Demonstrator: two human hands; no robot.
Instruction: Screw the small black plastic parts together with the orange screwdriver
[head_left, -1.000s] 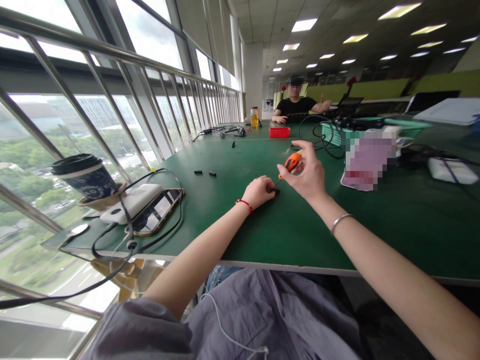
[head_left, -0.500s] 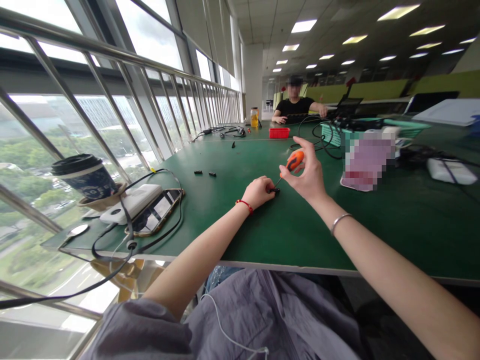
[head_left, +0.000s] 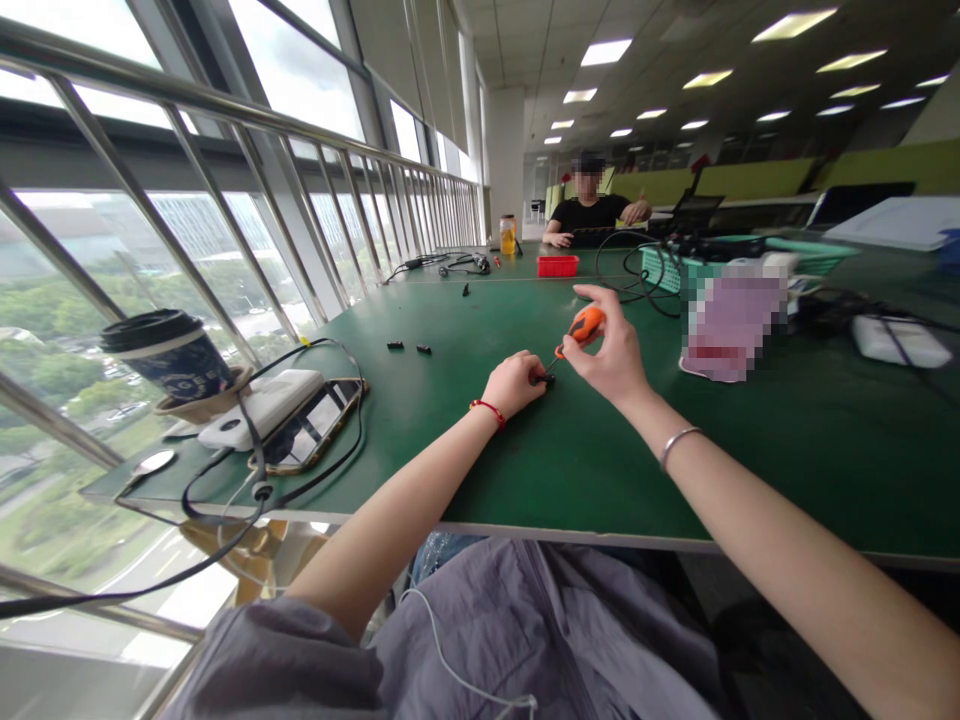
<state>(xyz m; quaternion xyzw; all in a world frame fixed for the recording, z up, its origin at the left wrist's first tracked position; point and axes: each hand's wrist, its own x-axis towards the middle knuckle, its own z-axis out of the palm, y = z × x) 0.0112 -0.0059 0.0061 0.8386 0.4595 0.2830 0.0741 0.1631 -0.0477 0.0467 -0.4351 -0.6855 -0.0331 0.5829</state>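
Note:
My left hand (head_left: 514, 383) rests on the green table (head_left: 570, 460), fingers closed on a small black part (head_left: 541, 378) that is mostly hidden. My right hand (head_left: 611, 350) pinches the orange handle of a small screwdriver (head_left: 581, 328), whose tip points down to the black part. Two more small black parts (head_left: 409, 347) lie on the table further left.
At the left edge stand a paper cup (head_left: 169, 355), a white power bank (head_left: 262, 403), a phone (head_left: 311, 430) and cables. A red tray (head_left: 558, 265), a yellow jar (head_left: 508, 234), cables and a teal basket (head_left: 667, 265) lie further back. Another person (head_left: 592, 210) sits at the far end.
My right hand has turned the screwdriver slightly, the handle shifting between my fingers. My left hand has stayed in place. The far person's hand has moved.

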